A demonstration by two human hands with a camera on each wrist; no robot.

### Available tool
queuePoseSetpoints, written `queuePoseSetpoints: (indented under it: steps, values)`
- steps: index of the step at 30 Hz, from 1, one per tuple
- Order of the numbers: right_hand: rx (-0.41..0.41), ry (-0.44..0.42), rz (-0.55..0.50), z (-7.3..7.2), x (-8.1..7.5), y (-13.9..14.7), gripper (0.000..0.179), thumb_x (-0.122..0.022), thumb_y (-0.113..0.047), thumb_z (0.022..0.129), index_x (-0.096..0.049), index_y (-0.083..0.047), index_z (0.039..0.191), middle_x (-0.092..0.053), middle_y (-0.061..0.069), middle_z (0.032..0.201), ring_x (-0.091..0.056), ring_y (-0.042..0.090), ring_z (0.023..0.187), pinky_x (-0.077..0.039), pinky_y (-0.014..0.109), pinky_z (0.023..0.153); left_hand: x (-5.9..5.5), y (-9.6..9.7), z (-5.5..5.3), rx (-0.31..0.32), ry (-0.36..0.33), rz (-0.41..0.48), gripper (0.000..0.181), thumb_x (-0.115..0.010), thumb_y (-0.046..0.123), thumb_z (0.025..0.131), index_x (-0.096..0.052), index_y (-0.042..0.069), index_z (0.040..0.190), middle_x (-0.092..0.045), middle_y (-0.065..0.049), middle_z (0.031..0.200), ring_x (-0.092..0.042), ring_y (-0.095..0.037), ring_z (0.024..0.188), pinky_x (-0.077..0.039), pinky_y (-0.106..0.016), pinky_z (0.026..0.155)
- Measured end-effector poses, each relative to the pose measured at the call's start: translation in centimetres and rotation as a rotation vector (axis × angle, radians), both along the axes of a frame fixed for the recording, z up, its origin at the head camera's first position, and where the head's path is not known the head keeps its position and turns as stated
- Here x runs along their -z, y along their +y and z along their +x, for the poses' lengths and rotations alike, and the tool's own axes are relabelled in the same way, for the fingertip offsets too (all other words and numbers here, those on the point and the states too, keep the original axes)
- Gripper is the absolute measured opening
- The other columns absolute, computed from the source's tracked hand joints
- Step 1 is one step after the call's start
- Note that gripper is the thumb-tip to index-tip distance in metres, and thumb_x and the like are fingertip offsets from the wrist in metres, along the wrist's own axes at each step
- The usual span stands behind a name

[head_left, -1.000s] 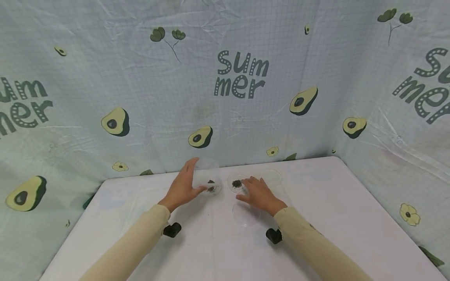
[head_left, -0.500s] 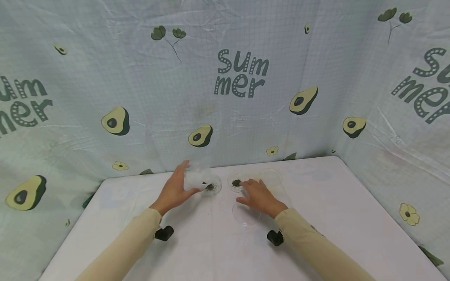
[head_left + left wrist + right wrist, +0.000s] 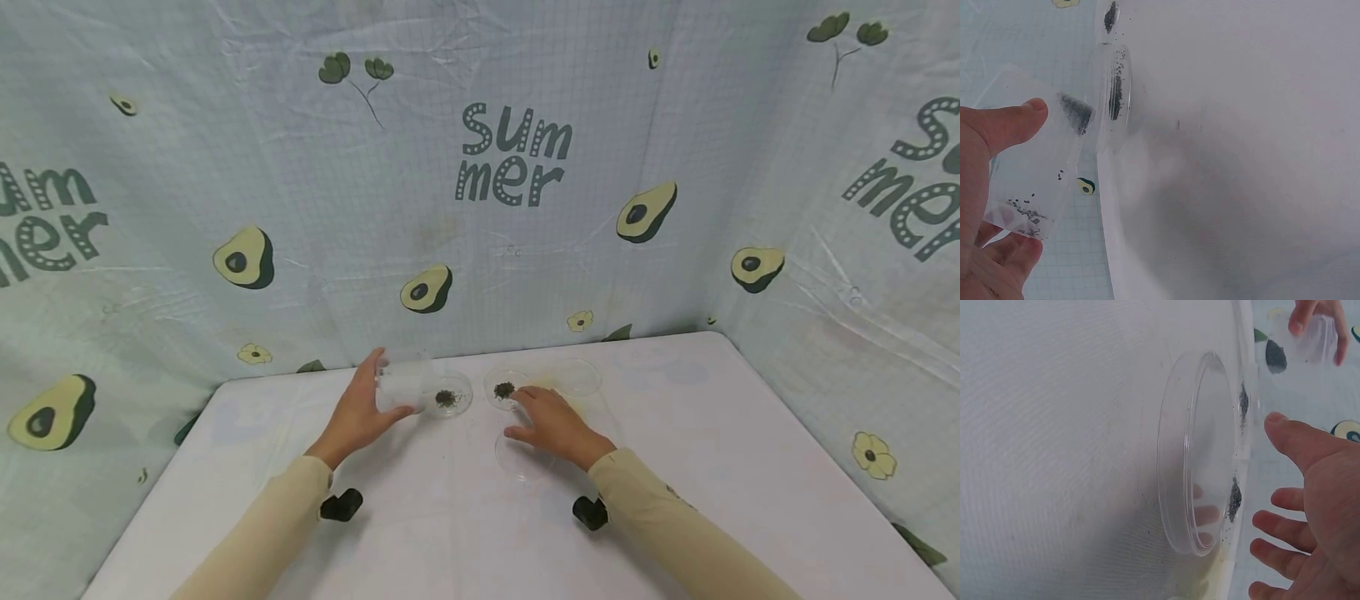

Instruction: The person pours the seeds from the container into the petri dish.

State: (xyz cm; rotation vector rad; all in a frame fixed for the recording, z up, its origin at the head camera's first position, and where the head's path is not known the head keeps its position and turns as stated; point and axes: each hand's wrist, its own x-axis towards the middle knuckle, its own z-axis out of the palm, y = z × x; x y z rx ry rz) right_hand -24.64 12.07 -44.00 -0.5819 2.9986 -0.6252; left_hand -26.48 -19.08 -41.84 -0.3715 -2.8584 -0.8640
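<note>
A clear plastic cup [image 3: 1041, 150] with dark flakes clinging inside leans in the grip of my left hand [image 3: 358, 421], between thumb and fingers. Just to its right stands a clear petri dish [image 3: 467, 407] with a pile of dark flakes [image 3: 446, 398]. A second petri dish [image 3: 489, 382] with a similar pile [image 3: 504, 390] lies further right. My right hand [image 3: 558, 423] hovers beside that dish, fingers spread and loosely bent, holding nothing. Below its palm a clear petri dish [image 3: 1172, 456] shows no flakes.
Another clear dish [image 3: 592, 385] lies behind my right hand. A patterned sheet [image 3: 510, 275] hangs directly behind the white table [image 3: 450, 533], close to the dishes. A few stray specks dot the tabletop.
My left hand has moved left with the cup, away from over the left dish, whose flake pile now shows fully. The right hand has barely moved.
</note>
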Motion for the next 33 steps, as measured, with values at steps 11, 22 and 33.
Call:
queuePoseSetpoints:
  steps: [11, 22, 33]
  values:
    - [-0.029, 0.005, 0.001, 0.6, -0.1, -0.2, 0.068, -0.073, -0.041, 0.084, -0.05, -0.007, 0.138, -0.051, 0.014, 0.142, -0.045, 0.032, 0.134, -0.036, 0.045, 0.114, 0.8, -1.5, 0.1, -0.018, -0.005, 0.052, 0.104, -0.079, 0.033, 0.08, -0.01, 0.008, 0.154, -0.034, -0.02, 0.15, -0.044, -0.04, 0.131, -0.042, -0.056, 0.103]
    - [-0.041, -0.044, -0.052, 1.4, 0.2, -0.1, 0.066, -0.074, -0.039, 0.084, -0.052, -0.007, 0.137, -0.05, 0.014, 0.142, -0.044, 0.03, 0.135, -0.039, 0.043, 0.111, 1.5, -2.7, -0.2, -0.041, -0.014, 0.079, 0.103, -0.08, 0.028, 0.079, -0.011, 0.004, 0.152, -0.037, -0.024, 0.145, -0.045, -0.042, 0.128, -0.042, -0.057, 0.103]
    - [-0.09, -0.068, -0.035, 2.2, 0.2, -0.1, 0.071, -0.076, -0.04, 0.081, -0.051, -0.005, 0.138, -0.049, 0.017, 0.143, -0.044, 0.033, 0.135, -0.039, 0.045, 0.111, 2.2, -3.3, -0.5, -0.046, -0.035, 0.128, 0.103, -0.081, 0.027, 0.079, -0.012, 0.002, 0.151, -0.038, -0.025, 0.144, -0.043, -0.042, 0.131, -0.04, -0.056, 0.106]
